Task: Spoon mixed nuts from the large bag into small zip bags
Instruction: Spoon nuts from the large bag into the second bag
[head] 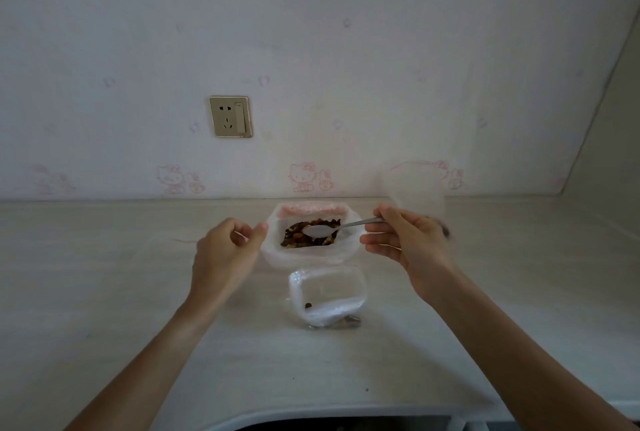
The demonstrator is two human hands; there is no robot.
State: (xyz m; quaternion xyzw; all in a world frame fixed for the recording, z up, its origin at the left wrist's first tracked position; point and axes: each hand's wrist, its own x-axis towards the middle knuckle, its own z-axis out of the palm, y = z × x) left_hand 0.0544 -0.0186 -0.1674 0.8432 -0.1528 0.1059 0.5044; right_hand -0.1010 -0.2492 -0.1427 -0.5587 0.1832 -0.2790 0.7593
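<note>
One spoon, axis left-right, bowl leftward over large bag; right hand pinches handle. Left hand curled, grip unclear. Small zip bag nearer.

The wallpaper is showing pale white with faint pink cartoon cats and bows scattered across it — the prints near the counter are reading strongest. The socket plate is gleaming a brushed gold. The counter is lying in a light beige with a fine woodgrain streak. The large bag is looking milky white with a pink rim — its mixed nuts are showing dark brown and tan. The spoon is shining silver.
</note>
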